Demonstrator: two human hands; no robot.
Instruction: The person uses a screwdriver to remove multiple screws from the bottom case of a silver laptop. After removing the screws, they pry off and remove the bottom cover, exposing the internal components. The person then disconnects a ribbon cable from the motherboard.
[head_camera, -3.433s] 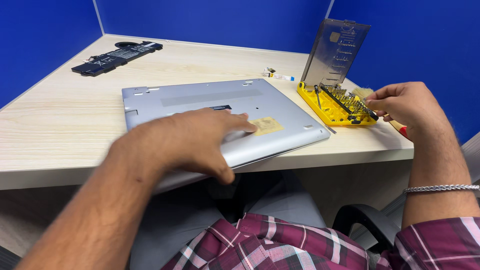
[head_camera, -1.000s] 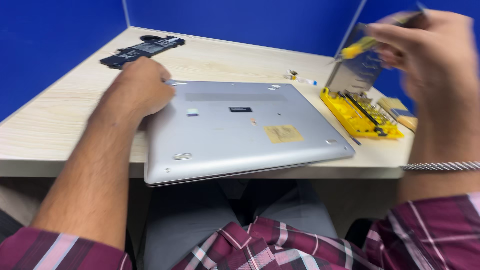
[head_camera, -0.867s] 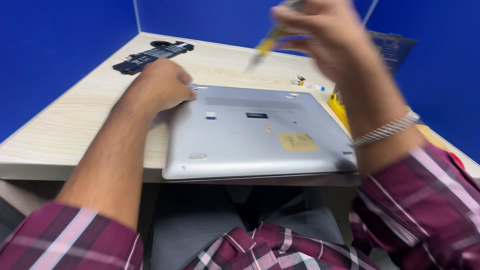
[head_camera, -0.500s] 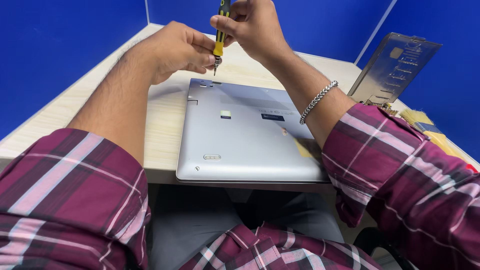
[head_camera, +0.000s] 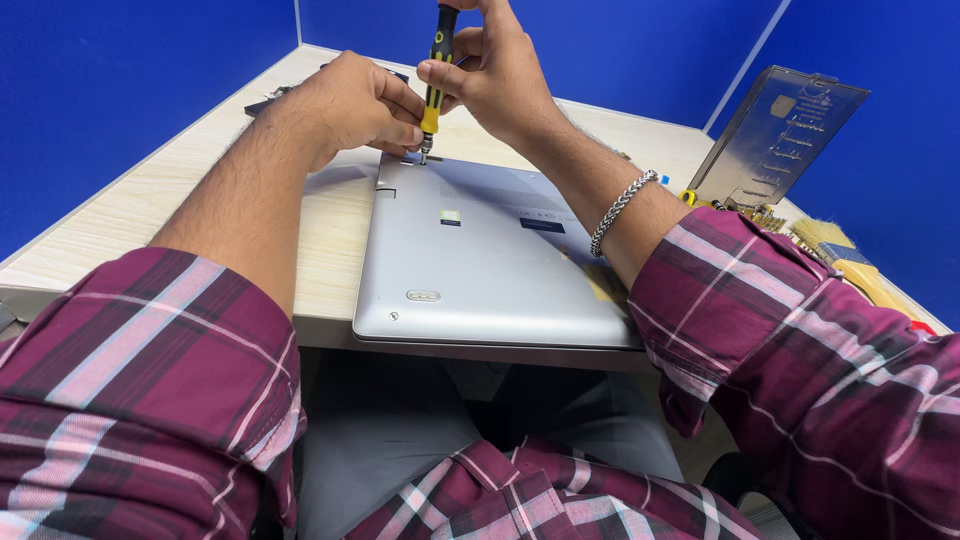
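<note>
A silver laptop (head_camera: 490, 270) lies bottom side up on the light wooden desk (head_camera: 190, 190), its near edge over the desk's front. My right hand (head_camera: 495, 70) holds a yellow and black screwdriver (head_camera: 434, 75) upright, its tip resting on the laptop's far left corner. My left hand (head_camera: 350, 105) is curled beside that corner, its fingertips touching the screwdriver's lower shaft and the laptop's edge. A metal bracelet sits on my right wrist.
A clear plastic case lid (head_camera: 780, 135) stands open at the right, with a yellow bit tray (head_camera: 692, 198) partly hidden behind my right arm. A paintbrush (head_camera: 840, 255) lies at the far right. A dark flat part (head_camera: 262, 100) peeks out behind my left hand. Blue partitions surround the desk.
My right hand carried the screwdriver from the bit tray across to the laptop's far left corner and lowered its tip onto it. My left hand moved from the laptop's middle to that corner.
</note>
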